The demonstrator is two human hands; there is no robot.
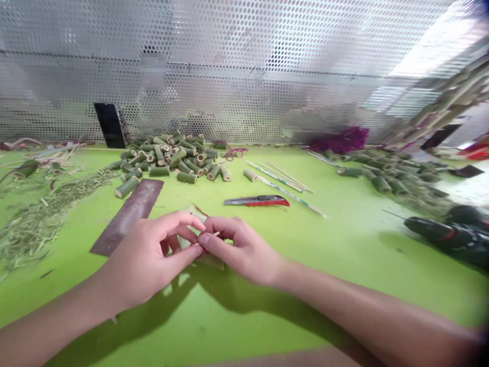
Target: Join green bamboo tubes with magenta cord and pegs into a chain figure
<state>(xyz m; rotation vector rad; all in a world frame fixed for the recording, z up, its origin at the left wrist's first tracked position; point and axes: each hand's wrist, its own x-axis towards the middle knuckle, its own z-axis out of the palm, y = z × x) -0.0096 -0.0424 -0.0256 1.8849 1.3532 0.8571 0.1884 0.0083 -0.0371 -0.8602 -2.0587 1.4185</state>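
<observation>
My left hand (153, 257) and my right hand (244, 250) meet at their fingertips over the front middle of the green table. Both are closed in a pinch on a thin dark red string, a little of which shows at the right thumb; the exact hold is partly hidden by the fingers. A small pale stick end pokes out by the right index finger. Behind and under the fingers lies a pale, flat, see-through piece (214, 263), mostly covered. A red-handled utility knife (256, 201) lies just beyond my right hand, and a dark brown sandpaper strip (130, 216) beyond my left.
Cut green bamboo pieces (171, 157) are heaped at the back, near a standing phone (110, 125). Thin sticks (282, 178) lie right of them. Shavings (46, 214) spread left. At right are a drill (439, 232) and more bamboo pieces (382, 171). A perforated metal panel (229, 76) stands behind.
</observation>
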